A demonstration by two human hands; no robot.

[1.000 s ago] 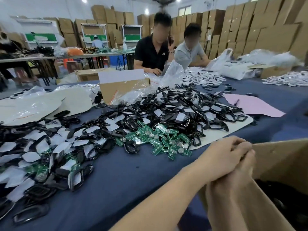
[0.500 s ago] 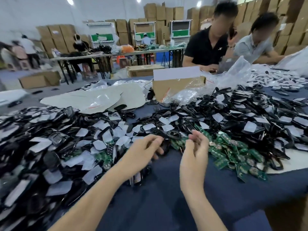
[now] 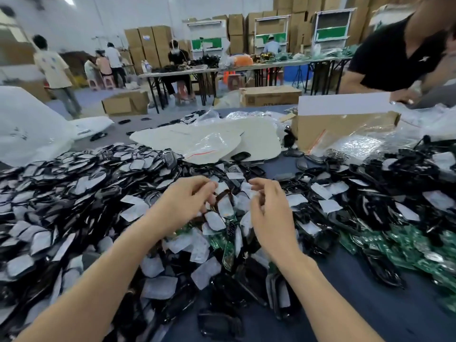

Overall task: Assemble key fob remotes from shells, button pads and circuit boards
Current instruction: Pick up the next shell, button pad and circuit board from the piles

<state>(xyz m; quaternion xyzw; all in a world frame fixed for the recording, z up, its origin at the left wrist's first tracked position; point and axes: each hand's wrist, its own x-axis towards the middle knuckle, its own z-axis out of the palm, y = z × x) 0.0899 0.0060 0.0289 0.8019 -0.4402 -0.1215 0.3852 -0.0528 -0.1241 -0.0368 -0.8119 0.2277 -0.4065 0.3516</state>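
A big heap of black key fob shells (image 3: 74, 193) with white film patches covers the table's left and middle. A second heap of shells (image 3: 399, 178) lies at the right. Green circuit boards (image 3: 394, 245) are spread at the right, and a few more boards (image 3: 223, 241) lie under my hands. My left hand (image 3: 182, 206) pinches one black shell frame with white film (image 3: 223, 206) just above the heap. My right hand (image 3: 269, 218) hovers close beside that shell, fingers loosely curled, with nothing seen between them.
An open cardboard box (image 3: 340, 127) and clear plastic bags (image 3: 209, 144) lie beyond the heaps. A person in a black shirt (image 3: 394, 58) leans over the table's far right. Bare blue cloth (image 3: 370, 307) shows near the front right edge.
My view swung left. My hands came apart from a clasp at the front right, reached to the middle heap, and my left hand took up a shell.
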